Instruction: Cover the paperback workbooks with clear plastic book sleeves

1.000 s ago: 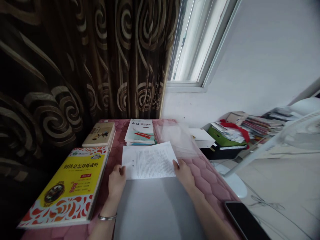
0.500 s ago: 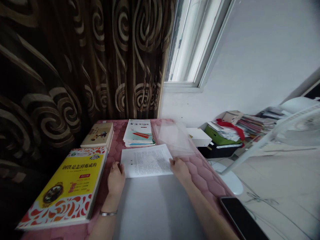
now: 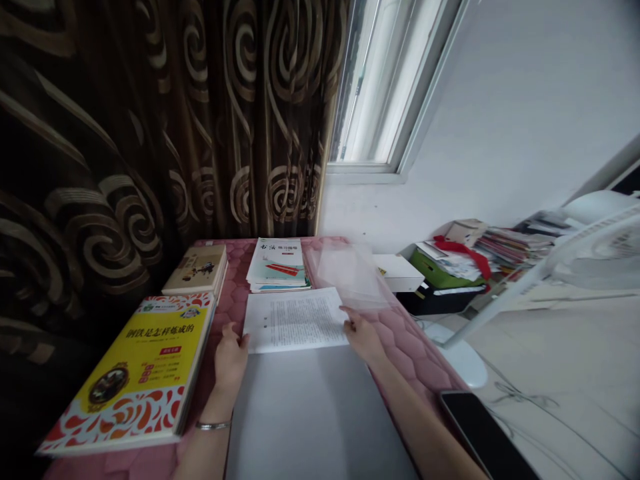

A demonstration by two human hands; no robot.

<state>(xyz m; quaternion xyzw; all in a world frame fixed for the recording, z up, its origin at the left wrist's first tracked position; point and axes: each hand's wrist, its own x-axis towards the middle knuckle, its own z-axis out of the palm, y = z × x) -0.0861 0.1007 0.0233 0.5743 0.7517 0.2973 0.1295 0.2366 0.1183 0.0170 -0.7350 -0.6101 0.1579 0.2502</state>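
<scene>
A printed white sheet (image 3: 295, 320) lies on the pink quilted table (image 3: 415, 360), its near part under or inside a grey translucent sleeve (image 3: 310, 413). My left hand (image 3: 230, 357) holds the sheet's left edge, fingers curled at it. My right hand (image 3: 363, 337) rests at the sheet's right edge, fingers pressed on the paper. A bracelet sits on my left wrist.
A yellow and red book (image 3: 140, 373) lies at the left, a tan book (image 3: 197, 268) behind it, a stack of white and green booklets (image 3: 277, 265) at the back, clear plastic sleeves (image 3: 350, 273) beside them. A dark phone (image 3: 480, 437) lies near right. Curtain, window, fan and clutter surround.
Both hands and the sheet have slid a little away from me up the table; my right hand's fingers now reach further along the sheet's right edge.
</scene>
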